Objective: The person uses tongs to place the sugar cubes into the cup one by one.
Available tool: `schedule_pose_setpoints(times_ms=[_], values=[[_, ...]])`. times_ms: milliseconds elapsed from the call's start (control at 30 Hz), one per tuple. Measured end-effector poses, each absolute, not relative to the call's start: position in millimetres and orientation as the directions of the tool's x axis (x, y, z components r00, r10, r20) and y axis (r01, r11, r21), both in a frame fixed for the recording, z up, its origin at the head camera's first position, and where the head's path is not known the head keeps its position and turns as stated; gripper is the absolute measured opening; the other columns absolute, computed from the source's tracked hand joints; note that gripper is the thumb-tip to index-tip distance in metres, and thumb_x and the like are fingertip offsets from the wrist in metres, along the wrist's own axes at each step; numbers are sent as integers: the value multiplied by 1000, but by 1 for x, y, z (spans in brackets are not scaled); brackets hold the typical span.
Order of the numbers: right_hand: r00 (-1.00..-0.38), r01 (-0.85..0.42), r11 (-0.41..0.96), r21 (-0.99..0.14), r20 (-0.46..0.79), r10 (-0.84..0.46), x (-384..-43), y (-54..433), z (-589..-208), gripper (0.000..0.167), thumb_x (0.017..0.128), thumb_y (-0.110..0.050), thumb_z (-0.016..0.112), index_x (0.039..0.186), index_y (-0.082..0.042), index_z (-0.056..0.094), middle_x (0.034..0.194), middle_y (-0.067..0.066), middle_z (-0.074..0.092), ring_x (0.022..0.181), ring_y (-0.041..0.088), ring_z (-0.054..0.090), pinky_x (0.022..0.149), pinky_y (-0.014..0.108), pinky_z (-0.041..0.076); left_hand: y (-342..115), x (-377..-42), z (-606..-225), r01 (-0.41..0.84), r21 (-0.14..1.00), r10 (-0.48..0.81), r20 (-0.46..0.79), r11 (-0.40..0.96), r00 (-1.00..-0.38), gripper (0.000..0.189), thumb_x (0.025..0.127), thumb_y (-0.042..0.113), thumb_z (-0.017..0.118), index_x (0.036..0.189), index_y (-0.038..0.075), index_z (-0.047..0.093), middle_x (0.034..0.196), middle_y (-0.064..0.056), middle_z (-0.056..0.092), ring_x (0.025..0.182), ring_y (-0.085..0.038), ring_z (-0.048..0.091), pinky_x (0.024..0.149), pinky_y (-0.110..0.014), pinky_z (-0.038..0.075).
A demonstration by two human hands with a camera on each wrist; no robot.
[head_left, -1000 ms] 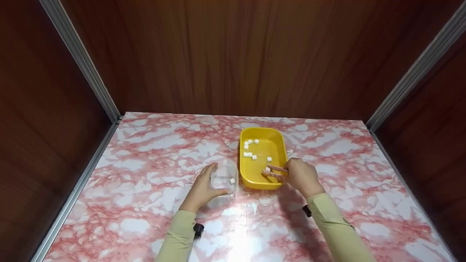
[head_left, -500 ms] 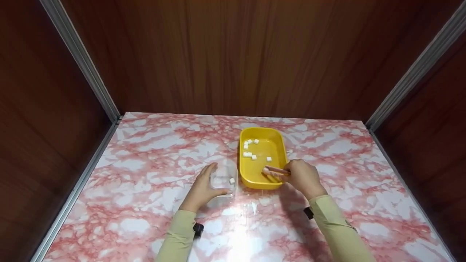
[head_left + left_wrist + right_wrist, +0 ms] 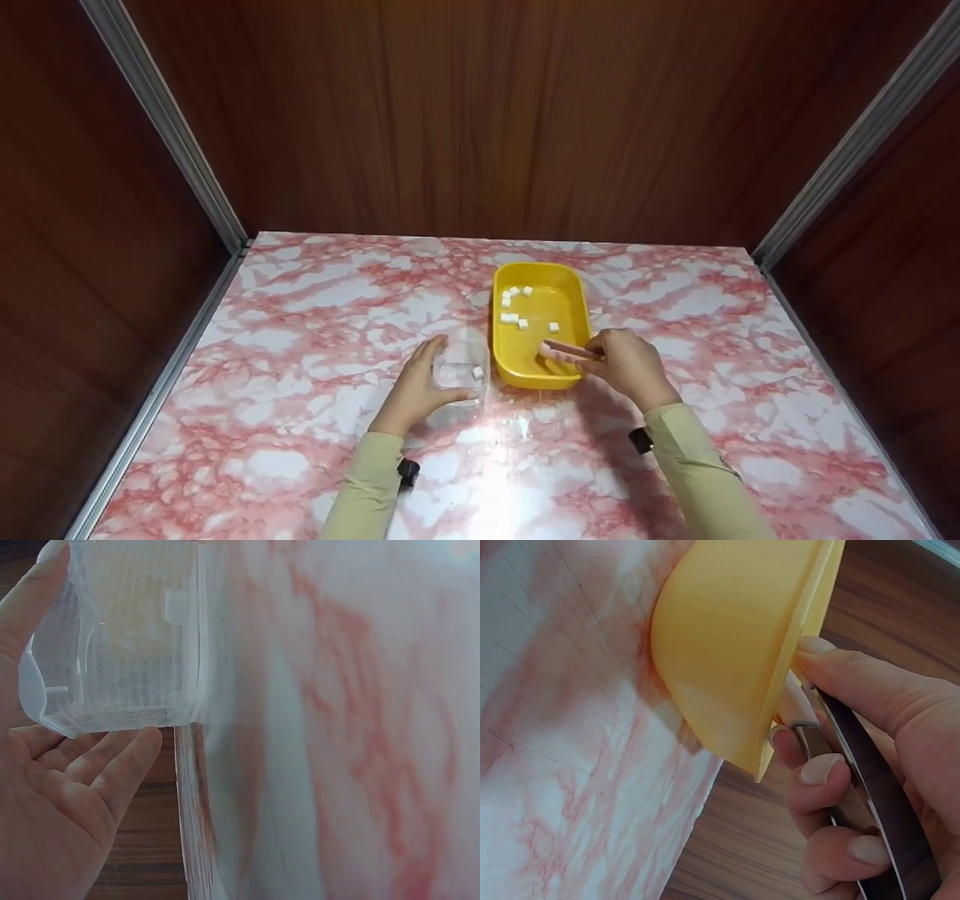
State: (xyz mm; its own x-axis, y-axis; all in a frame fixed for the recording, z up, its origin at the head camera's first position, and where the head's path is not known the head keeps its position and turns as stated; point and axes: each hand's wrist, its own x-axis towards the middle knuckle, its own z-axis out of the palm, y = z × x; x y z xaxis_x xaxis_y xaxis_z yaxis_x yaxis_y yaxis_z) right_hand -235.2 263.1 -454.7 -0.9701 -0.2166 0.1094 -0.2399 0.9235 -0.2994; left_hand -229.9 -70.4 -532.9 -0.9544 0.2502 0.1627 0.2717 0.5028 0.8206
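My left hand [image 3: 414, 388] holds a clear plastic container [image 3: 454, 372], thumb on the near side and fingers on the far side. One white cube [image 3: 478, 372] sits inside it. In the left wrist view the container [image 3: 135, 630] shows ribbed walls. My right hand [image 3: 631, 366] grips a pair of tongs [image 3: 564, 351], squeezing the arms together. Their pink tips lie low over the near end of a yellow tray [image 3: 541, 382], closed together; what they pinch is hidden. In the right wrist view the tray wall [image 3: 720, 637] covers the tips, while the metal handle [image 3: 870, 772] shows between thumb and fingers.
Several white cubes [image 3: 510, 319] lie along the tray's left side, and a single cube [image 3: 553, 328] lies right of its middle. A small white piece [image 3: 595, 310] rests outside the tray's right wall. Wood-grain panels [image 3: 480, 120] close off the back and sides of the marbled table [image 3: 300, 337].
The tongs closed at the spot where a white cube lay near the tray's front end, and that cube is no longer visible. My right hand shifted slightly right; the left stayed still.
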Motion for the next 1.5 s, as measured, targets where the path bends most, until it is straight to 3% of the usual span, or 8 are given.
schedule_pose_setpoints(times_ms=[667,1500], values=[[-962,-261,904,-339,164,-216,-228,269,-442,16,75,-20,83,86,-9,77,77,0,65,65,17,55,58,37,49,-70,-230,-532,283,823,256,173,493,-951,107,64,49,85,147,6,33,143,-6,43,131,-25,38,107,-42,33],[-947,-311,875,-371,199,-252,-212,243,-414,24,78,-27,81,94,-10,76,84,-1,66,66,14,56,58,33,49,-70,-230,-532,281,821,243,180,496,-953,109,62,51,85,147,6,34,143,-9,43,131,-25,38,107,-41,33]])
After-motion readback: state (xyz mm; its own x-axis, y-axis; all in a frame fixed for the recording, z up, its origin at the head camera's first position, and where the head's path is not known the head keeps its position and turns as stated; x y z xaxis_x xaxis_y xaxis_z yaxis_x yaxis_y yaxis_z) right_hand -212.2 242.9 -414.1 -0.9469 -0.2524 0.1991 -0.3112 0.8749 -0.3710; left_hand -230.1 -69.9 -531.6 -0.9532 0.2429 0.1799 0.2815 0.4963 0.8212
